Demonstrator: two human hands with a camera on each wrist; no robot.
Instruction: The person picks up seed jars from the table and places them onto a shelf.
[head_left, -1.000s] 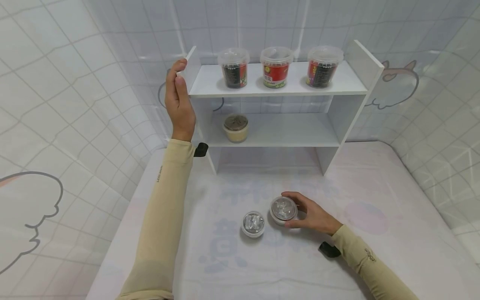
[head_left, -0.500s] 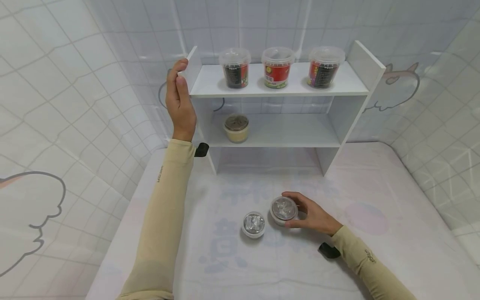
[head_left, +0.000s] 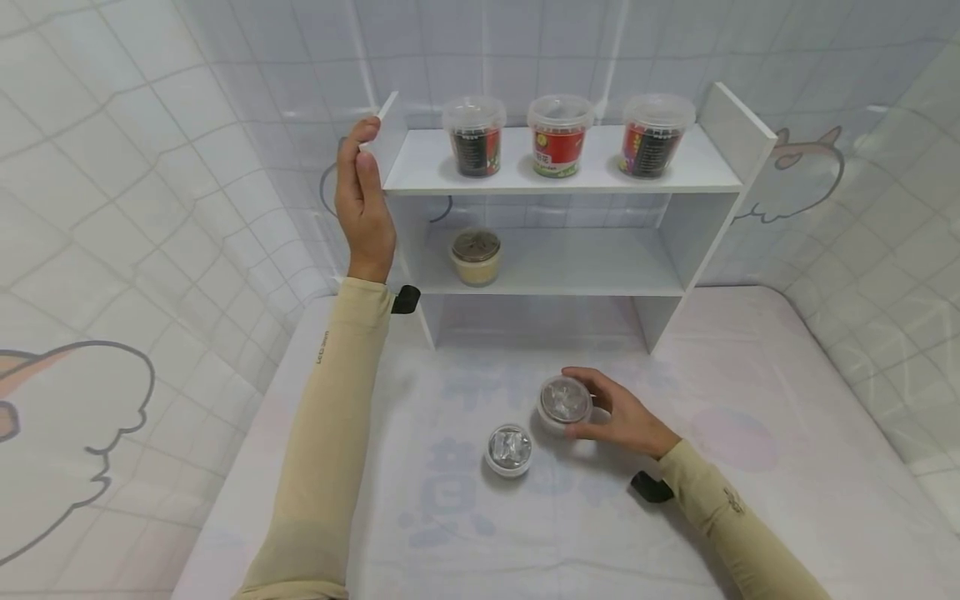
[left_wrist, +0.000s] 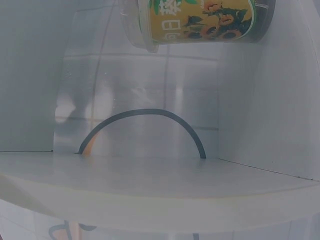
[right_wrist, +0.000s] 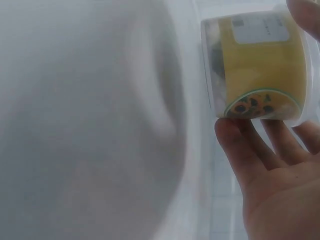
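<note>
My right hand (head_left: 618, 417) grips a plastic tub (head_left: 565, 400) from its right side, thumb and fingers round it. In the right wrist view this tub (right_wrist: 265, 65) has a yellow label with flowers and lies sideways in the picture. A shadow under it suggests it is slightly off the table. Left of it stands a second lidded tub (head_left: 509, 450), upright. My left hand (head_left: 363, 204) holds the front upper corner of the white shelf's left side panel (head_left: 390, 137), the panel's edge between thumb and fingers. Neither wrist view shows the left fingers.
The white shelf (head_left: 562, 187) carries three red-and-black cups (head_left: 558, 146) on its top board. One cream tub (head_left: 476, 257) stands at the left of its middle board, seen in the left wrist view as a sunflower-labelled tub (left_wrist: 200, 20). A pale cloth covers the table (head_left: 450, 542).
My right hand has moved the gripped tub a little away from me and upward, and slightly left. The left hand stays on the shelf panel; the head view shifts slightly.
</note>
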